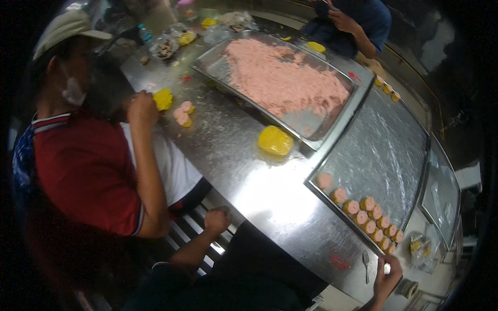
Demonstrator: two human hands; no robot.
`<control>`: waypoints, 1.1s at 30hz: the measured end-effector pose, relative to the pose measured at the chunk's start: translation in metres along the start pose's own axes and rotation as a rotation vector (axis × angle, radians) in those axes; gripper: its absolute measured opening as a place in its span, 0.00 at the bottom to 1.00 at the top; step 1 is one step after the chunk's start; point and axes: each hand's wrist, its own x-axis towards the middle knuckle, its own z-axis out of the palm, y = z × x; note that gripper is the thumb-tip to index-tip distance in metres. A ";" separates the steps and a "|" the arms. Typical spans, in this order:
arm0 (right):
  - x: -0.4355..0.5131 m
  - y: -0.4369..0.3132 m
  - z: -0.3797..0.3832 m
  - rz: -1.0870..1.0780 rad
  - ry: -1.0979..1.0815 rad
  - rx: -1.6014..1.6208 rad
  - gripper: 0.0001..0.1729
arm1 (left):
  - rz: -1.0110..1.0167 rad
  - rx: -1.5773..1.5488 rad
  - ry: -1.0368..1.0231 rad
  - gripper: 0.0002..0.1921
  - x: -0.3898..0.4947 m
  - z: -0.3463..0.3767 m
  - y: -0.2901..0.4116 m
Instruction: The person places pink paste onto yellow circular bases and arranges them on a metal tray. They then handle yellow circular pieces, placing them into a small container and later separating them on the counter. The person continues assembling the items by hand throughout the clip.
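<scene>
My left hand (218, 219) is curled into a loose fist beside the near edge of the steel table (218, 155), with nothing visible in it. My right hand (388, 272) is at the near corner of a plastic-lined metal tray (385, 144), thumb and fingers bent around a small bright spot. Whether that spot is an object or glare is unclear. Close by, rows of small yellow-wrapped dumplings topped with pink filling (369, 224) stand in the tray. A metal spoon (365, 266) lies on the table, left of that hand, near scattered red bits (339, 262).
A deep metal pan (255, 104) holds pink minced filling (280, 77). Yellow wrappers in plastic (275, 142) lie before it. A co-worker in a red shirt (89, 167) sits at left, near three filled dumplings (183, 113). Another person (362, 31) is across the table.
</scene>
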 end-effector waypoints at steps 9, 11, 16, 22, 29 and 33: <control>-0.009 -0.079 0.044 -0.113 -0.149 0.337 0.09 | 0.026 -0.014 -0.007 0.16 0.001 0.013 -0.005; 0.020 -0.126 0.054 -0.215 -0.389 0.377 0.13 | 0.088 0.108 0.094 0.15 0.004 0.017 -0.008; 0.111 -0.255 0.144 -0.563 -0.634 0.487 0.20 | 0.082 -0.024 0.040 0.14 -0.002 0.018 -0.014; 0.184 -0.418 0.308 -0.617 -0.741 0.334 0.47 | 0.170 -0.168 0.190 0.12 -0.001 0.020 -0.020; 0.187 -0.540 0.380 -0.552 -0.791 0.063 0.46 | 0.132 -0.125 0.169 0.10 0.001 0.019 -0.018; 0.174 -0.550 0.396 -0.617 -0.720 -0.030 0.35 | 0.163 -0.145 0.168 0.10 0.001 0.018 -0.020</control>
